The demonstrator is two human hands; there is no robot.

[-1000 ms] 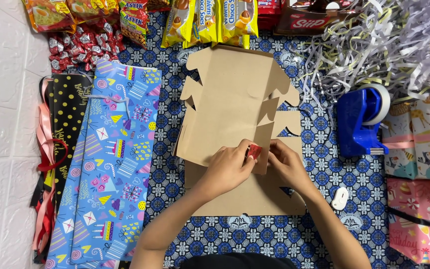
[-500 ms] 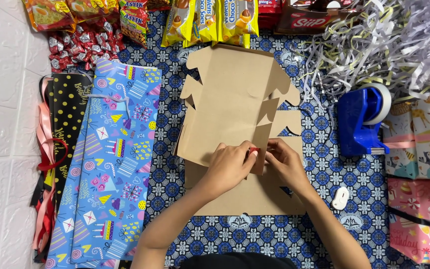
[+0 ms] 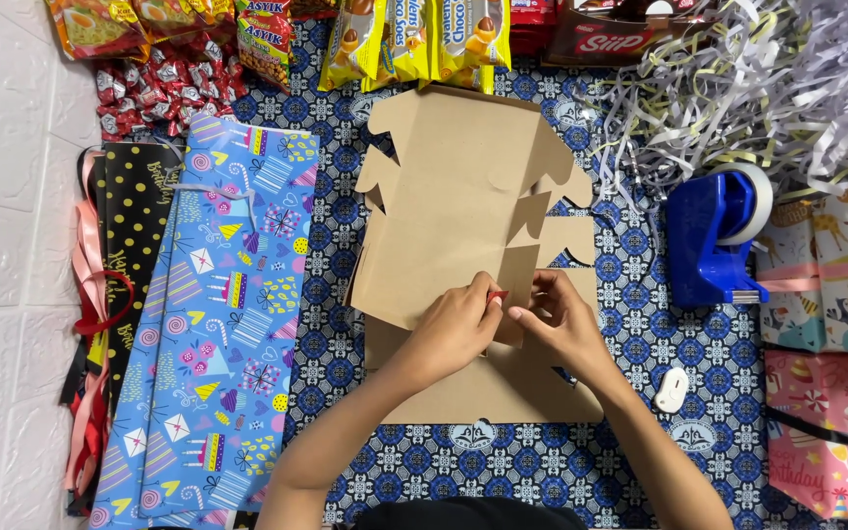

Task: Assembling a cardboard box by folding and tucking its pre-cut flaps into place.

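Note:
A flat brown cardboard box blank (image 3: 453,196) with cut tabs lies on the blue patterned cloth (image 3: 630,294). My left hand (image 3: 455,329) rests on its lower part, fingers pinched on a small red thing (image 3: 497,294) that is mostly hidden. My right hand (image 3: 558,319) is close beside it, fingertips meeting the left hand's at the same spot on a folded cardboard flap. What the red thing is cannot be told.
Blue party-print wrapping paper (image 3: 218,324) and black dotted gift bags (image 3: 120,245) lie at the left. A blue tape dispenser (image 3: 714,240) stands at the right, a small white object (image 3: 671,390) below it. Snack packets (image 3: 414,39) line the top, shredded paper (image 3: 738,88) sits top right, and gift bags (image 3: 831,294) lie far right.
The red thing showed clearly between my fingers a second ago; now my fingers cover most of it. Both hands have stayed at the same spot on the cardboard.

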